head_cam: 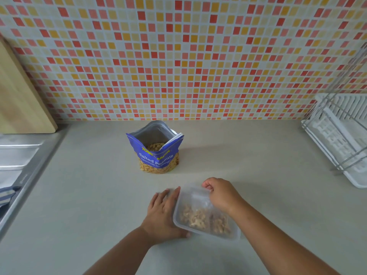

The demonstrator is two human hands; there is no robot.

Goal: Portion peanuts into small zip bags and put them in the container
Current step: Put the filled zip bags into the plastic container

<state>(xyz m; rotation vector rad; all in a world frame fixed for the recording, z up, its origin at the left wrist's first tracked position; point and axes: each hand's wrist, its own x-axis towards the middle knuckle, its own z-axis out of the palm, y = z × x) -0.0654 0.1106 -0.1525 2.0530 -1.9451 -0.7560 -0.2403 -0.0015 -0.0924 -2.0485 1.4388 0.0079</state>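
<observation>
A clear plastic container point(198, 230) lies on the grey counter in front of me, with small zip bags of peanuts point(204, 217) inside it. My left hand point(162, 213) rests flat against the container's left side, fingers straight. My right hand point(220, 193) is over the container's far right corner, its fingers curled onto the rim or a bag top; which one I cannot tell. Behind them a blue bag of salted peanuts point(156, 151) stands upright and open, with peanuts showing inside.
A white dish rack point(343, 135) with a wire frame stands at the right. A steel sink point(17, 155) with a striped cloth point(7, 195) is on the left, a wooden board point(19, 100) leaning behind it. A mosaic tile wall backs the counter.
</observation>
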